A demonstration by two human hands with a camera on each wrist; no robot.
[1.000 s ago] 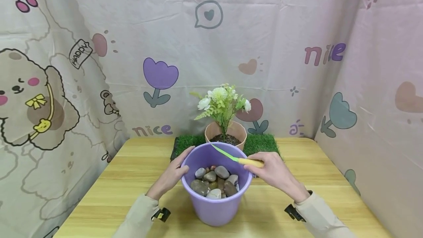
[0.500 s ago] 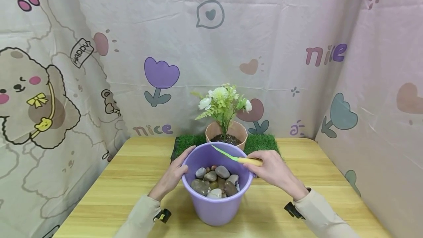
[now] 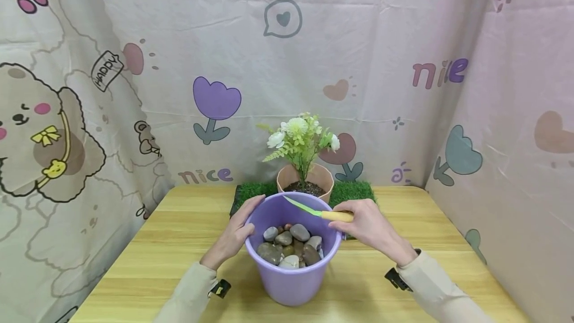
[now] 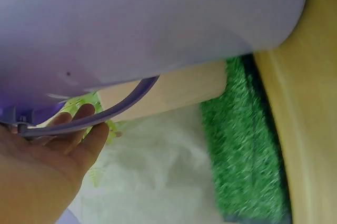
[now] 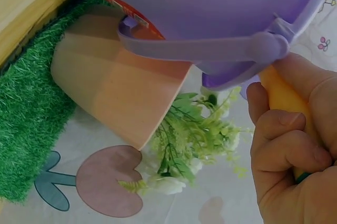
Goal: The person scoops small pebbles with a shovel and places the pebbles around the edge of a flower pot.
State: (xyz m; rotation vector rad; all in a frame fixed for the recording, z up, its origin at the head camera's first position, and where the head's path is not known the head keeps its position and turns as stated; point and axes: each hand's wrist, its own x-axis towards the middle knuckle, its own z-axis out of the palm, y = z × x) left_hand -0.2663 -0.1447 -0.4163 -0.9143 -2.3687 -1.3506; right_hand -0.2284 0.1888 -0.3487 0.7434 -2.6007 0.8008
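Observation:
In the head view, a purple bucket (image 3: 291, 285) stands on the table with several smooth grey, brown and whitish stones (image 3: 289, 253) inside. My left hand (image 3: 230, 236) holds the bucket's left rim, thumb over the edge and fingers along the outside. The left wrist view shows those fingers beside the bucket's handle (image 4: 126, 103). My right hand (image 3: 369, 226) grips the yellow handle of a small garden trowel (image 3: 337, 216). Its narrow green blade points left above the far part of the bucket opening. In the right wrist view, fingers (image 5: 284, 150) curl around the yellow handle.
Behind the bucket, a peach flowerpot (image 3: 326, 178) with soil and white flowers (image 3: 296, 128) stands by a green artificial grass mat (image 3: 354, 193). The wooden table (image 3: 157, 248) extends to both sides. A printed cloth (image 3: 287, 64) hangs around the back and sides.
The head view shifts very slightly. The trowel and right hand are almost still, and the left hand stays on the rim.

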